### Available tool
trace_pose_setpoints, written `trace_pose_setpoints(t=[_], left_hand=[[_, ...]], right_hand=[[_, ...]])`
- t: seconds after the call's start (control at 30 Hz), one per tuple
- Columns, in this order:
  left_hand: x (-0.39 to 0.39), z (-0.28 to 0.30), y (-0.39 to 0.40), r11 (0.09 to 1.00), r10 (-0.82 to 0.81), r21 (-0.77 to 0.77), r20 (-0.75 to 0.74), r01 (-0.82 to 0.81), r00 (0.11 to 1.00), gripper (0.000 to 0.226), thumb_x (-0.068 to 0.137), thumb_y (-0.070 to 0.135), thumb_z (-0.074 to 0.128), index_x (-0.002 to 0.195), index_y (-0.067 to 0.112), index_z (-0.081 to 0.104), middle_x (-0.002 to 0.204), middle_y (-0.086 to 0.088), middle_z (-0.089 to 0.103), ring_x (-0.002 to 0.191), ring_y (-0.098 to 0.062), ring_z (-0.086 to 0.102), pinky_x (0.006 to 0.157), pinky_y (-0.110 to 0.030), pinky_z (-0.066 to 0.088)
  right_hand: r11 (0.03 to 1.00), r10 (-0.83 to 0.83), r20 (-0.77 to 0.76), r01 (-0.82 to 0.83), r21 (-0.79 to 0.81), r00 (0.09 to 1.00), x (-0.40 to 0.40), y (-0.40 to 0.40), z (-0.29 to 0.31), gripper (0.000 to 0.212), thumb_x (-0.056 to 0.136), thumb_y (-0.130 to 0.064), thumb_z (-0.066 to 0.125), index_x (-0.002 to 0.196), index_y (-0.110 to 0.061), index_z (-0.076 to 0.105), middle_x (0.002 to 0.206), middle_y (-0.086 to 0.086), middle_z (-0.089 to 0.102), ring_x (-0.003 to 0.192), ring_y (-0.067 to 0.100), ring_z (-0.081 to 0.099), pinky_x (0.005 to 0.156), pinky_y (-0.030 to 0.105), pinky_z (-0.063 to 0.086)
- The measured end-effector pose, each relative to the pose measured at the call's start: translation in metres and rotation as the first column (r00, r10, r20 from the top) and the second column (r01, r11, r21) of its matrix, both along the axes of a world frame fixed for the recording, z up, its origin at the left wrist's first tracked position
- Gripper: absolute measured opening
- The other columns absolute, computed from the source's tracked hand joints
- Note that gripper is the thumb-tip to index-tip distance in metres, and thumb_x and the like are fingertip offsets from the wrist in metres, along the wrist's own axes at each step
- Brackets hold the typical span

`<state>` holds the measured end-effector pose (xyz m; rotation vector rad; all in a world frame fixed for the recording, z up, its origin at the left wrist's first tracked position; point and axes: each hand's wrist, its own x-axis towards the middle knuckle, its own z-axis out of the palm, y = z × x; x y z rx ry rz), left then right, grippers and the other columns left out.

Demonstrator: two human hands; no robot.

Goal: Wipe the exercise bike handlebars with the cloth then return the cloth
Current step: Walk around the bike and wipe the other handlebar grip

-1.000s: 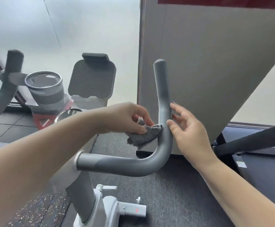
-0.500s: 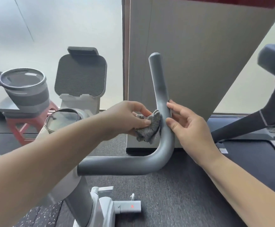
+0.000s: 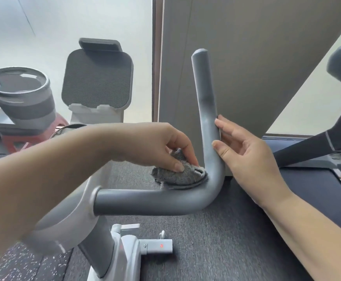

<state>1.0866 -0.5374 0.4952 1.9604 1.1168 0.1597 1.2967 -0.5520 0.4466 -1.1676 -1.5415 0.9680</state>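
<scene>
The grey L-shaped handlebar (image 3: 205, 102) of the exercise bike runs from the white frame rightwards, bends, and rises to a rounded end. My left hand (image 3: 155, 145) pinches a crumpled grey cloth (image 3: 177, 175) and presses it into the inside of the bend. On the outer side of the upright part rests my right hand (image 3: 244, 151), thumb and fingertips touching the bar, fingers spread, holding nothing.
A grey tablet holder (image 3: 97, 78) stands behind my left arm. A grey cup holder (image 3: 21, 94) sits at the left above a red stool (image 3: 19, 138). A beige pillar (image 3: 256, 57) rises behind the bar. A treadmill (image 3: 317, 179) lies at the right. The bike's white base (image 3: 137, 246) is below.
My left hand has slid the cloth down the upright part of the bar into the inside of the bend. My right hand has stayed against the bar's outer side.
</scene>
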Motion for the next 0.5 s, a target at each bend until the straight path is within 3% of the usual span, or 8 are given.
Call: trace_pose_setpoints(t=[0.1, 0.2, 0.3, 0.43, 0.5], left_hand=[[-0.001, -0.012, 0.004, 0.993, 0.113, 0.029, 0.148, -0.119, 0.982, 0.02, 0.081, 0.021, 0.073, 0.091, 0.038, 0.071, 0.069, 0.014, 0.065, 0.061, -0.004, 0.058, 0.065, -0.019, 0.047], [-0.001, -0.02, 0.0, 0.999, 0.047, -0.006, 0.141, -0.046, 0.989, 0.019, 0.082, 0.022, 0.072, 0.092, 0.037, 0.071, 0.064, 0.006, 0.056, 0.057, -0.006, 0.047, 0.06, -0.02, 0.039], [-0.009, -0.021, -0.003, 0.998, -0.029, -0.056, 0.126, 0.036, 0.992, 0.023, 0.084, 0.017, 0.07, 0.095, 0.037, 0.071, 0.071, 0.009, 0.065, 0.062, -0.004, 0.052, 0.064, -0.018, 0.043], [-0.017, -0.014, -0.003, 0.993, -0.106, -0.04, 0.054, 0.108, 0.993, 0.028, 0.08, 0.025, 0.064, 0.1, 0.045, 0.068, 0.102, 0.0, 0.072, 0.078, -0.013, 0.064, 0.081, -0.027, 0.05], [-0.022, -0.006, -0.001, 0.99, -0.142, -0.028, -0.035, 0.141, 0.989, 0.029, 0.083, 0.022, 0.065, 0.097, 0.046, 0.069, 0.1, 0.006, 0.073, 0.082, -0.013, 0.067, 0.082, -0.024, 0.05]], right_hand=[[0.999, 0.036, -0.005, -0.036, -0.013, 0.999, -0.001, -0.009, -0.002, 0.059, 0.08, -0.007, 0.07, 0.136, -0.014, 0.051, 0.147, -0.011, 0.042, 0.125, -0.01, 0.047, 0.102, 0.014, 0.041], [0.999, 0.038, 0.011, -0.038, 0.0, 0.999, -0.002, -0.021, -0.007, 0.064, 0.078, -0.012, 0.073, 0.136, -0.019, 0.05, 0.147, -0.016, 0.041, 0.129, -0.008, 0.044, 0.109, 0.025, 0.039], [1.0, 0.021, 0.004, -0.021, 0.02, 1.0, -0.001, -0.032, -0.011, 0.065, 0.074, -0.023, 0.073, 0.135, -0.022, 0.05, 0.145, -0.02, 0.042, 0.13, -0.006, 0.044, 0.11, 0.028, 0.039], [0.999, 0.028, -0.035, -0.027, 0.018, 0.999, -0.002, -0.041, -0.014, 0.067, 0.071, -0.028, 0.069, 0.135, -0.021, 0.05, 0.145, -0.018, 0.043, 0.13, -0.005, 0.044, 0.108, 0.025, 0.04], [0.999, 0.032, -0.045, -0.031, 0.011, 0.999, -0.002, -0.042, -0.015, 0.067, 0.071, -0.028, 0.069, 0.135, -0.02, 0.05, 0.145, -0.018, 0.043, 0.129, -0.006, 0.044, 0.107, 0.024, 0.041]])
